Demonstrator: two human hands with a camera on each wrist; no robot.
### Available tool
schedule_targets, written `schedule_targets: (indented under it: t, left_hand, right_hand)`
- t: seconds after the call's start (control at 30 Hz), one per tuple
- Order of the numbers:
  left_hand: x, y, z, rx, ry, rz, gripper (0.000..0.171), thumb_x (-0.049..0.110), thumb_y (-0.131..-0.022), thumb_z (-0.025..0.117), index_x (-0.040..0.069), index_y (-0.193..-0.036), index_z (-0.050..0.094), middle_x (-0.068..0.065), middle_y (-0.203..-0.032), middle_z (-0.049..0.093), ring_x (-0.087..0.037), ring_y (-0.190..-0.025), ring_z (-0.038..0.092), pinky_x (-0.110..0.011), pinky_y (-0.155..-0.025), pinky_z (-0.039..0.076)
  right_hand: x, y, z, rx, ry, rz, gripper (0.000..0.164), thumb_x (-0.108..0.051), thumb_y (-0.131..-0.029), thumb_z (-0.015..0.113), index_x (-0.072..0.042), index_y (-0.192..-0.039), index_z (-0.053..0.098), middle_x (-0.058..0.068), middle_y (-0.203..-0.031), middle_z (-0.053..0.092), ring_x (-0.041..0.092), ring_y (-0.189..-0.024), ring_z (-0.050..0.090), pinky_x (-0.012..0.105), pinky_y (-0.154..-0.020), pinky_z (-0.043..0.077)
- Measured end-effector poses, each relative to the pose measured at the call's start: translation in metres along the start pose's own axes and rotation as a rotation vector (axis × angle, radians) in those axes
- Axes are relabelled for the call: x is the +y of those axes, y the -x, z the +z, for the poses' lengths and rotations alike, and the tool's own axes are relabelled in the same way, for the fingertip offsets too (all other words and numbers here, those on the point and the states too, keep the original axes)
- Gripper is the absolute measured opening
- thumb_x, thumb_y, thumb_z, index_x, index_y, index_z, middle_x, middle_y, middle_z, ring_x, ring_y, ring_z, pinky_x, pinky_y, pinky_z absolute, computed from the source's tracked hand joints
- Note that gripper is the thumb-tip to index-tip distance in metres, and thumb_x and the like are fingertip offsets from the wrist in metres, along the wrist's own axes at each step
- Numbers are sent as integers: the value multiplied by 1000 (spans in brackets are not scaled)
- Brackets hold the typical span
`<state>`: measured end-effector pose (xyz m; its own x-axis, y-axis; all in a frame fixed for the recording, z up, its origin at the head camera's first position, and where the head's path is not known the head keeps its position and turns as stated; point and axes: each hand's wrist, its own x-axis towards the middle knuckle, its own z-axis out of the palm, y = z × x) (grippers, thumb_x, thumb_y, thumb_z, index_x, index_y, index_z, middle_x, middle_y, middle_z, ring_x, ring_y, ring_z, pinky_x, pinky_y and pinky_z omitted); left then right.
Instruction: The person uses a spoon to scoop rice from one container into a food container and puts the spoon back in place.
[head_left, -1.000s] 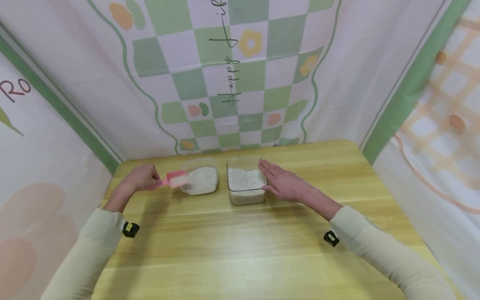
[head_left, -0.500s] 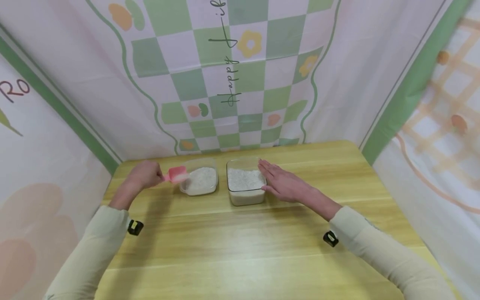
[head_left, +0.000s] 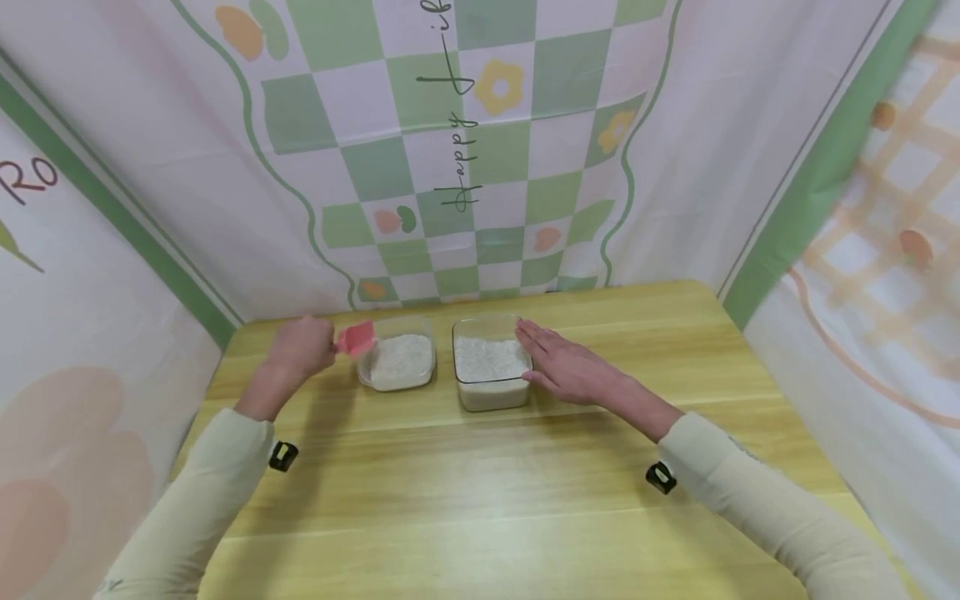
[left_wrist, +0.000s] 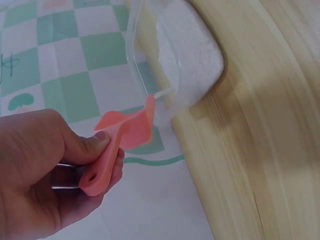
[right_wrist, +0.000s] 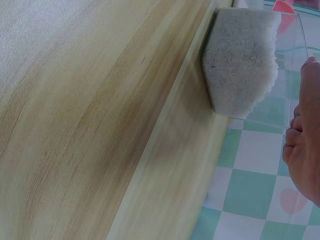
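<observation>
My left hand [head_left: 303, 346] pinches the handle of a pink scoop [head_left: 356, 339] between thumb and fingers. The scoop tips over the left edge of a clear plastic container [head_left: 401, 325], which holds white rice-like grains [head_left: 405, 358]. In the left wrist view a thin white streak [left_wrist: 162, 92] leaves the scoop's lip towards that container. To its right stands a deeper clear container [head_left: 495, 396], filled more than halfway with similar grains [right_wrist: 240, 60]. My right hand [head_left: 566, 362] rests with straight fingers against this container's right rim. The scoop's inside is mostly hidden in the left wrist view.
Both containers stand near the back of a wooden table [head_left: 480, 500], a small gap between them. A patterned curtain [head_left: 495, 167] hangs right behind the table's back edge, with further curtains on both sides. A small black device [head_left: 283, 456] sits at each wrist.
My left hand has moved right and slightly up, and the scoop has tilted further at the left container's edge. The right hand and both containers have stayed in place.
</observation>
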<state>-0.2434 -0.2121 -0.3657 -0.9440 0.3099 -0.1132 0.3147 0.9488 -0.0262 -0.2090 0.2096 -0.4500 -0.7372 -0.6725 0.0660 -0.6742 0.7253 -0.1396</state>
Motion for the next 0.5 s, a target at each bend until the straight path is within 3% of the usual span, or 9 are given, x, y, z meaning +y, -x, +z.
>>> schedule_targets:
  t: [0.17,0.27,0.5]
  left_hand:
    - [4,-1,6,65,-83,15,13,4,-78,69,6,-70,60,-10,-69,65,-24,-61,61,-39,-55,53]
    - [5,-2,9,102,-89,24,11,4,-79,71,5,-72,62,-10,-67,65,-24,-59,60,-40,-53,52]
    - [11,-5,9,211,84,93,13,8,-89,67,5,-83,78,-8,-72,72,-18,-59,55,-37,-57,50]
  right_hand:
    - [-1,0,-1,1,3,-7,70,-39,-106,42,6,-155,18,24,-164,17,34,-153,18,48,-122,24]
    - [-1,0,-2,-3,11,-8,70,-39,-107,41,6,-155,18,24,-164,17,34,-153,18,48,-123,24]
    - [-2,-1,-4,-9,15,-9,71,-40,-106,42,6,-155,18,24,-164,16,34,-153,18,48,-123,23]
